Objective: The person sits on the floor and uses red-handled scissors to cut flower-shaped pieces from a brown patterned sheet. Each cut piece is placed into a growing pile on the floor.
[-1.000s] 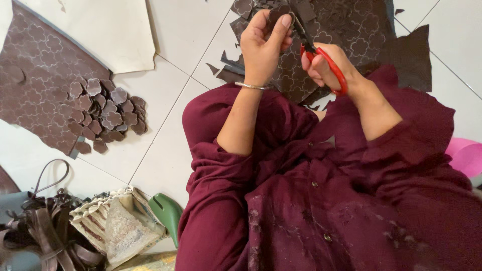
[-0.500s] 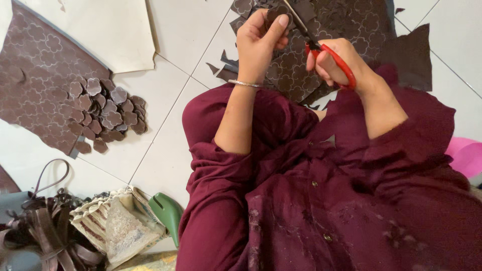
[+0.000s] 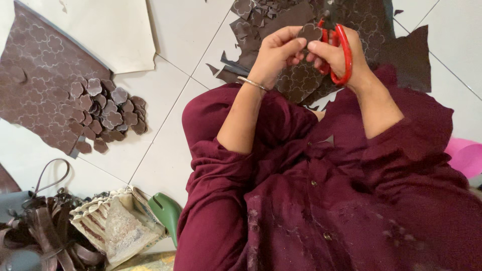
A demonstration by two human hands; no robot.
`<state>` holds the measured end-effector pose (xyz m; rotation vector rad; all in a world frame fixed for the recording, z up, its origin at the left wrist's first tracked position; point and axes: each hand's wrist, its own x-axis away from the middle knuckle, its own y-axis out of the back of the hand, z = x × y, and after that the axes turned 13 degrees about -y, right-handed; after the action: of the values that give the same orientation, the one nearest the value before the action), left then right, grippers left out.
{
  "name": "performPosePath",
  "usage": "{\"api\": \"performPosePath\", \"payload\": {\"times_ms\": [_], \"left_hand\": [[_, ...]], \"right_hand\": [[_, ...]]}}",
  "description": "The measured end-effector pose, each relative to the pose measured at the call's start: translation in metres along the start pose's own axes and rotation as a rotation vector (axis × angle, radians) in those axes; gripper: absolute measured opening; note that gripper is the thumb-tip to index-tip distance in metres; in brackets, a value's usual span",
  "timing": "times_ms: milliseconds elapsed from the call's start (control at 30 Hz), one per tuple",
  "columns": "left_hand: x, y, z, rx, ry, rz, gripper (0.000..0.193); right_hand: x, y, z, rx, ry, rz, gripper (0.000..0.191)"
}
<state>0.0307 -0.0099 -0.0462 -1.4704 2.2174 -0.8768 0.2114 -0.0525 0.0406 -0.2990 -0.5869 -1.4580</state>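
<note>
Above maroon lap, left hand pinching brown flower cutout, right hand gripping red scissors.

A home craft spot, worked right on the floor: pale floor tiles strewn with brown leather sheets, a pile of flower-shaped cutouts, offcuts and a tangle of straps. Red-handled scissors in play, a beaded bag lying alongside.

Brown flower-shaped leather cutout, pinched upright, red-handled scissors, blades seemingly hidden
</note>
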Motion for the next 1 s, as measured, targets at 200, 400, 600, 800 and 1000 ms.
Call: {"api": "performPosePath", "payload": {"times_ms": [200,400,600,800,1000], "left_hand": [[-0.003,0.004,-0.005,-0.306,-0.04,0.075,0.018],[-0.003,0.006,-0.004,-0.443,-0.221,0.021,0.006],[-0.002,0.005,-0.006,-0.337,0.001,0.119,0.014],[-0.008,0.006,-0.005,-0.067,-0.021,-0.001,0.017],[-0.011,0.011,-0.014,0.15,-0.086,-0.238,0.018]], "right_hand": [[-0.004,0.002,-0.009,-0.04,0.062,-0.093,0.019],[-0.013,0.005,-0.02,0.127,0.296,-0.064,0.022],[-0.01,0.006,-0.02,0.054,0.26,-0.177,0.02],[-0.008,0.008,-0.013,0.077,0.288,-0.079,0.031],[-0.004,-0.001,-0.012,0.176,0.102,0.078,0.053]]}}
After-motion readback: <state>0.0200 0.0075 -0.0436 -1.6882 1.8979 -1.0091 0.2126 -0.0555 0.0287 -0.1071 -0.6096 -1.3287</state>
